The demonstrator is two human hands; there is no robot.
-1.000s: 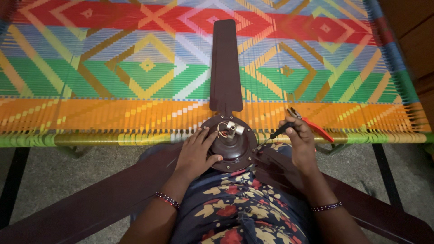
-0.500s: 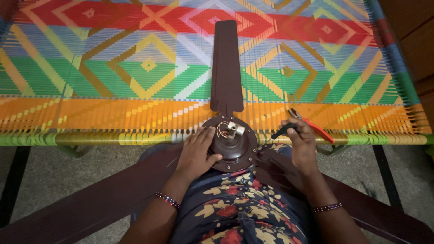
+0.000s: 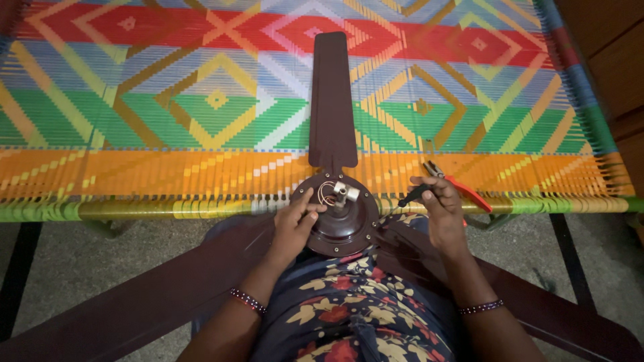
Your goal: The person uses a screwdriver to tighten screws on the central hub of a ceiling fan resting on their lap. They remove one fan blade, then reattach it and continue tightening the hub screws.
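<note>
Two bare hands work at a dark brown ceiling fan (image 3: 335,214) resting on the person's lap, at frame centre. Fan motor housing (image 3: 339,218): round, glossy, with a short metal shaft stub (image 3: 341,193) and a small coil of thin wires (image 3: 326,194) on its top face.

Left hand (image 3: 294,228): at 9 o'clock of the housing, palm down on its rim, fingers slightly spread, fingertips touching the top face beside the wires. Not clamped on anything.

Right hand (image 3: 441,211): at 3 o'clock of the housing, clear of it, fingers curled together around red-handled pliers (image 3: 453,188). Pliers' nose points toward 11 o'clock, handles trail toward 4 o'clock. A dark tip shows at the thumb side; what it is, cannot tell.

Blades: one blade (image 3: 332,100) runs to 12 o'clock over a woven cot (image 3: 168,114) with a multicoloured geometric pattern; two more run to 8 o'clock (image 3: 134,302) and 4 o'clock (image 3: 550,308), above a grey floor (image 3: 67,261).

Beaded bracelets on both wrists. Floral garment (image 3: 349,308) covers the lap at 6 o'clock.
</note>
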